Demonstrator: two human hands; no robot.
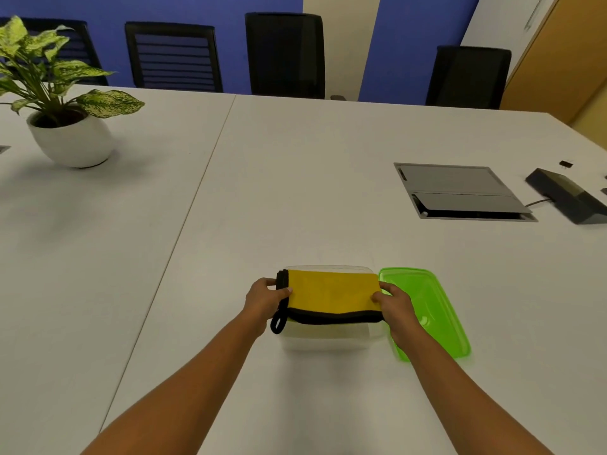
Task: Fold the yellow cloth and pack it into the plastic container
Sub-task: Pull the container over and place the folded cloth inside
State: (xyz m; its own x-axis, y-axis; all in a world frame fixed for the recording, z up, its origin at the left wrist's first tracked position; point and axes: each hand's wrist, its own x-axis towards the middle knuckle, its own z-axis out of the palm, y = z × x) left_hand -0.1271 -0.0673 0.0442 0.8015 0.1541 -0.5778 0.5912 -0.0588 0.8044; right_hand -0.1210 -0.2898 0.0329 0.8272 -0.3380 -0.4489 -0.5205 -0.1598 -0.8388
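White counter (295, 192) fills my view, with the clear plastic container (328, 338) standing just left of its translucent green lid (437, 310). Over the container's opening I see the folded yellow cloth (331, 292), smooth with black piping and a small loop, hiding most of the box. My left hand (264, 298) and right hand (394, 305) pinch its two short ends.

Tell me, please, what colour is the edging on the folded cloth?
Black, along the yellow cloth's near and left edges; clearest in the head view.
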